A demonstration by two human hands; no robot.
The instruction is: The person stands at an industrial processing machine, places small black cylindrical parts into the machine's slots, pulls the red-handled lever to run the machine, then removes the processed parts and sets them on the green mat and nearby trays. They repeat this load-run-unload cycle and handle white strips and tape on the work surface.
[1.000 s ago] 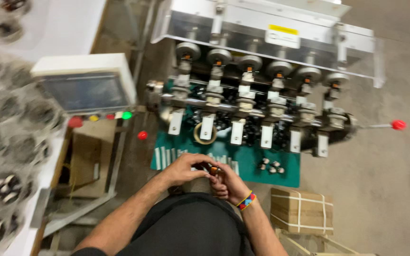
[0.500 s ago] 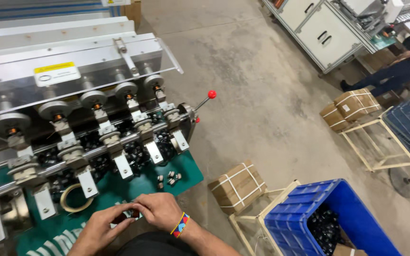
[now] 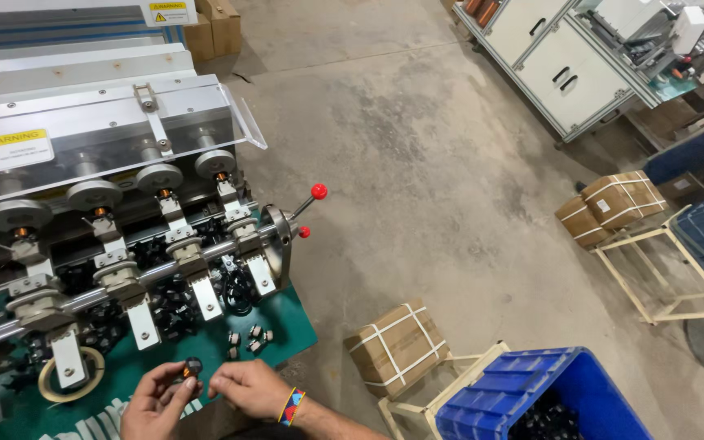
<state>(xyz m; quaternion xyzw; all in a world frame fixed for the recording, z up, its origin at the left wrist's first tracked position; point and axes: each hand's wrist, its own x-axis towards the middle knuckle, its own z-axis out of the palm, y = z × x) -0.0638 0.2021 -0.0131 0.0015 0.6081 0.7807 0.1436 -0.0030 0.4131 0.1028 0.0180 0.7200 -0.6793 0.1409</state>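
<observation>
Two hands (image 3: 205, 393) near bench edge (image 3: 307, 334)

A single view, from a camera worn on the person's head, looking steeply down and slightly forward. It sits close above the person's own left hand (image 3: 156, 399) and right hand (image 3: 246, 387), which appear at the bottom edge, just over the green worktop (image 3: 283, 322). The view is turned to the right: a winding machine (image 3: 116, 212) fills the left side, near the lens, while bare concrete floor (image 3: 450, 187) stretches away to cabinets (image 3: 564, 65) at the top right. A blue crate (image 3: 531, 399) lies low right.
</observation>
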